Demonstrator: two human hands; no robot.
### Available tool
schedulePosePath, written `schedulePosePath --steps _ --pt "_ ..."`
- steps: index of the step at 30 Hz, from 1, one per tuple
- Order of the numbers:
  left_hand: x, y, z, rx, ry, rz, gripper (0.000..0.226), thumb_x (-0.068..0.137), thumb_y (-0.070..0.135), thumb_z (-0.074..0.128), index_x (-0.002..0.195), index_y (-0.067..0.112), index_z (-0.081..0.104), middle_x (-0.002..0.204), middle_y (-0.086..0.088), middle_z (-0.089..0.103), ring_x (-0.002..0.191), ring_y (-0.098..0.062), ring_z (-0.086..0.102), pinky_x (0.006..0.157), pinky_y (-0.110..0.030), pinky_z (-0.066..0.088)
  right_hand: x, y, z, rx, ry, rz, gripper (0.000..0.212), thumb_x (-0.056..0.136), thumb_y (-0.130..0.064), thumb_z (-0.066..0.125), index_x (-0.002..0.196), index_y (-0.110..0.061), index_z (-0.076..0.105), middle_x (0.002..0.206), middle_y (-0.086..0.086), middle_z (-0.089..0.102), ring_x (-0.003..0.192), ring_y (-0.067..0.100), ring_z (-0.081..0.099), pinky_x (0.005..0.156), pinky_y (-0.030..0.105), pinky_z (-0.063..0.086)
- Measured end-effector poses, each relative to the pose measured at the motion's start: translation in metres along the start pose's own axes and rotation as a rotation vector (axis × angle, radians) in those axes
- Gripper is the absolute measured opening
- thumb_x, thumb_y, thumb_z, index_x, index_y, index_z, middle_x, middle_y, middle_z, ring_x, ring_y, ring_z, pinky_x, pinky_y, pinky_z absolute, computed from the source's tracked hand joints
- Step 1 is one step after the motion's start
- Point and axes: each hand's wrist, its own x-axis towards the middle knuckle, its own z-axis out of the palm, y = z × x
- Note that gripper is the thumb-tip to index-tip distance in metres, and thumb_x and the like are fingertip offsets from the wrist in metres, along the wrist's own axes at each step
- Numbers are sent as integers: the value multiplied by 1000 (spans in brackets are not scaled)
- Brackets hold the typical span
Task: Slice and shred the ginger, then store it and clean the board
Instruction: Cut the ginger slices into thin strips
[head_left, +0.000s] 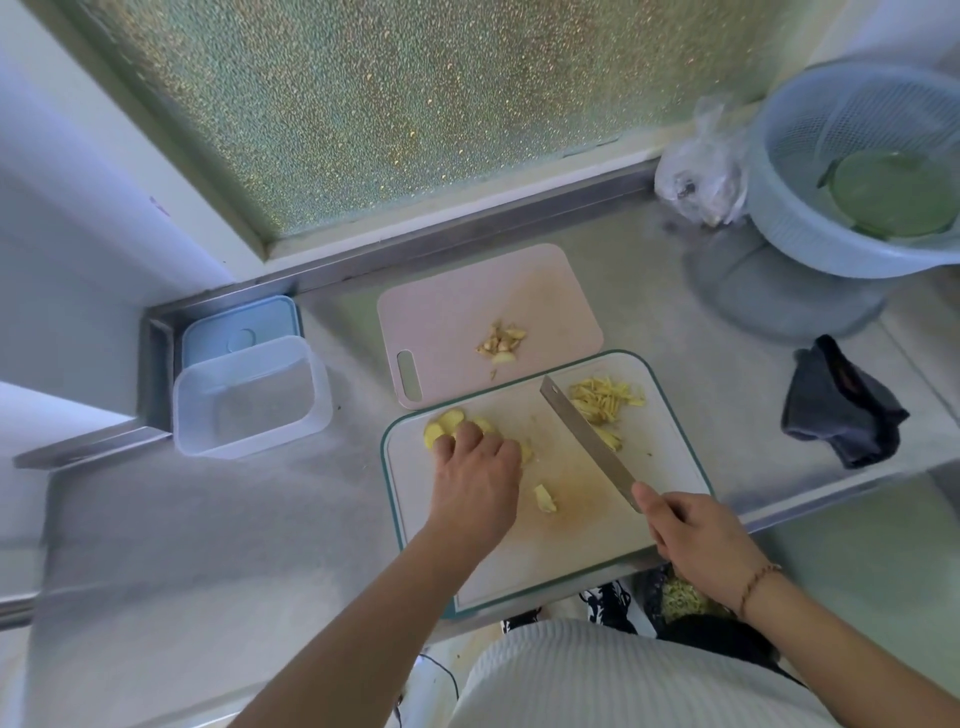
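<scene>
A white cutting board with a green rim (670, 457) lies on the steel counter. My left hand (478, 478) rests its fingertips on a pile of yellow ginger slices (445, 422) at the board's left side. My right hand (698, 540) grips the handle of a cleaver (584, 436), whose blade points up and to the left across the board. Shredded ginger (605, 397) is heaped at the far right of the board, beyond the blade. One small ginger piece (545, 499) lies between my hands.
A pink board (457, 306) behind holds ginger trimmings (501, 340). An empty clear plastic box (249, 397) sits to the left on its blue lid (241, 327). A dark cloth (841, 405), a blue colander (857, 166) and a plastic bag (701, 171) lie to the right.
</scene>
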Motion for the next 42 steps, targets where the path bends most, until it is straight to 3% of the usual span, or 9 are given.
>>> schedulePosePath --steps 5,11,15,16,25,33,36,39,42 --pt "-5 27 2 -633 -42 -233 13 86 29 70 97 22 71 76 21 65 85 -17 62 85 -39 44 1 2 -3 76 35 21 66 75 -77 37 57 -14 45 47 1 43 44 15 38 52 29 38" --pt "1 43 24 -295 43 -55 25 83 37 52 76 28 74 79 14 67 78 -22 56 68 -34 36 -1 -1 -6 116 38 33 64 74 -75 38 55 -14 45 44 -1 43 39 10 36 51 26 35" --pt "3 20 28 -284 204 -27 8 81 16 72 87 20 76 91 1 64 84 -28 55 70 -37 40 -3 0 -9 125 27 23 62 77 -73 39 56 -14 45 43 -2 42 37 6 35 50 26 33" --pt "6 14 26 -288 205 -50 19 75 9 78 91 18 76 93 -1 65 85 -30 55 70 -39 41 -3 1 -10 128 22 23 62 77 -72 39 56 -15 46 43 -3 42 36 5 35 50 25 33" --pt "24 -8 12 -152 9 -31 25 63 17 90 81 29 76 93 7 66 86 -28 56 71 -42 43 -2 3 -11 111 12 7 61 79 -71 38 56 -15 46 42 -5 42 36 3 35 50 27 35" --pt "37 25 -1 -487 -183 -175 13 93 24 65 98 29 76 93 11 73 101 -16 58 94 -32 29 1 7 -11 88 11 -2 62 81 -72 37 56 -15 45 42 -4 41 37 5 36 51 28 37" --pt "39 35 2 -373 -260 -125 18 96 25 60 102 33 75 99 11 73 105 -16 52 92 -34 25 2 7 -12 97 13 3 64 79 -73 37 57 -14 46 43 -3 41 38 6 36 51 28 37" --pt "38 37 5 -238 -257 -64 20 96 26 58 103 33 75 100 10 72 104 -19 51 88 -37 26 1 7 -14 98 17 -3 63 79 -73 37 57 -14 46 43 -4 40 38 6 35 51 28 37" --pt "30 33 7 -299 -93 -23 16 93 23 60 94 26 76 89 7 71 91 -24 58 78 -36 28 1 7 -15 99 13 -13 63 80 -72 37 57 -14 45 43 -4 40 39 6 36 52 28 37"
